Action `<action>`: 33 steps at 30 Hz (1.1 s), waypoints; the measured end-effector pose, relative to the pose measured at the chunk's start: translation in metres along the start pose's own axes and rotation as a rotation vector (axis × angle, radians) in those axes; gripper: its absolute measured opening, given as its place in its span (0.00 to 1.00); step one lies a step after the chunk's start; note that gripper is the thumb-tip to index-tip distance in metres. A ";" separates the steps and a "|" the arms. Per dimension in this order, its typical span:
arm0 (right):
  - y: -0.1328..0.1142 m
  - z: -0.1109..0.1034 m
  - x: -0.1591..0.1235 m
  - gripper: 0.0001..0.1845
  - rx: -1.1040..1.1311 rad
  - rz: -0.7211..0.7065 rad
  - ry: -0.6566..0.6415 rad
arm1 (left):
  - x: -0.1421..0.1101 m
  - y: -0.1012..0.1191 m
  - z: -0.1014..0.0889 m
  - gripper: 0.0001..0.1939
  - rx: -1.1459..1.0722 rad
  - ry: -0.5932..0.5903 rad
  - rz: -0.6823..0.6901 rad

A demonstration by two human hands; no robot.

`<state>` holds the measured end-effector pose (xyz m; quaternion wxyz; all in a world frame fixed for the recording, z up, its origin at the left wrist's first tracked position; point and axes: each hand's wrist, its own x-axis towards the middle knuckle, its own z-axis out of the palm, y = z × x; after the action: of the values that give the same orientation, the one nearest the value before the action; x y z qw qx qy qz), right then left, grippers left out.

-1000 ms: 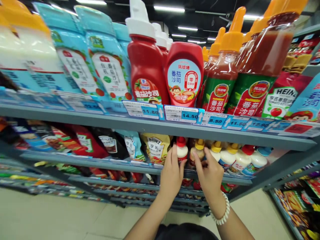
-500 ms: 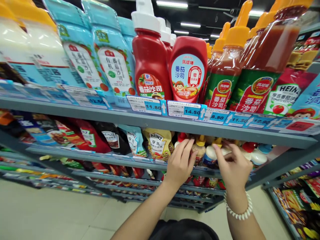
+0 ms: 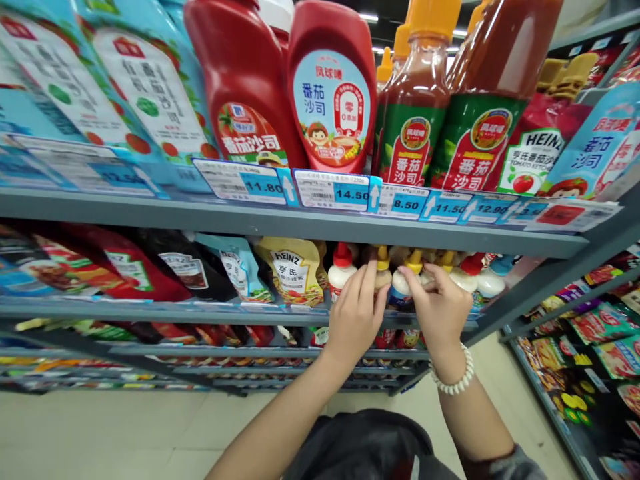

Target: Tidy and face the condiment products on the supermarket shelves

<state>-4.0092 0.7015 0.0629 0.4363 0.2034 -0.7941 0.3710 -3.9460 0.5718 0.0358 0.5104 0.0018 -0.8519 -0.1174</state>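
My left hand (image 3: 356, 312) is closed around the front of a small squeeze bottle (image 3: 383, 275) with a yellow cap and tan contents, on the second shelf. My right hand (image 3: 443, 310) is bent at a white squeeze bottle (image 3: 402, 283) with a yellow cap and blue label; its thumb and forefinger lie against it, partly hiding it. Left of my left hand stands a red-capped white bottle (image 3: 342, 272). Further small bottles, one with a red cap (image 3: 471, 264) and one with a blue cap (image 3: 501, 265), stand to the right of my right hand.
Just above my hands runs the upper shelf edge (image 3: 310, 223) with price tags. Ketchup bottles (image 3: 333, 93) and sauce bottles (image 3: 413, 113) stand on it. Heinz pouches (image 3: 291, 270) line the second shelf at left. Another rack (image 3: 575, 373) is at right, beyond a tiled floor (image 3: 150, 427).
The view has come closer and shifted right. My right hand has moved in nearer to my left, its thumb now against the blue-labelled bottle. My left hand stays at the tan bottle.
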 end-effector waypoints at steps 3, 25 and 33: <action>0.015 -0.035 -0.015 0.15 0.102 -0.035 0.066 | -0.030 -0.004 -0.015 0.29 -0.069 0.063 0.140; 0.040 0.078 -0.175 0.19 0.175 -0.167 -0.864 | -0.210 -0.126 -0.017 0.19 0.151 -0.375 -0.326; 0.014 0.146 -0.202 0.15 0.003 -0.156 -0.798 | -0.243 -0.146 -0.073 0.16 0.300 -0.380 -0.429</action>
<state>-3.9894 0.5985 -0.1633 0.1206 0.3916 -0.8828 0.2297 -3.7834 0.4456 -0.1721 0.2997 0.2345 -0.9201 -0.0933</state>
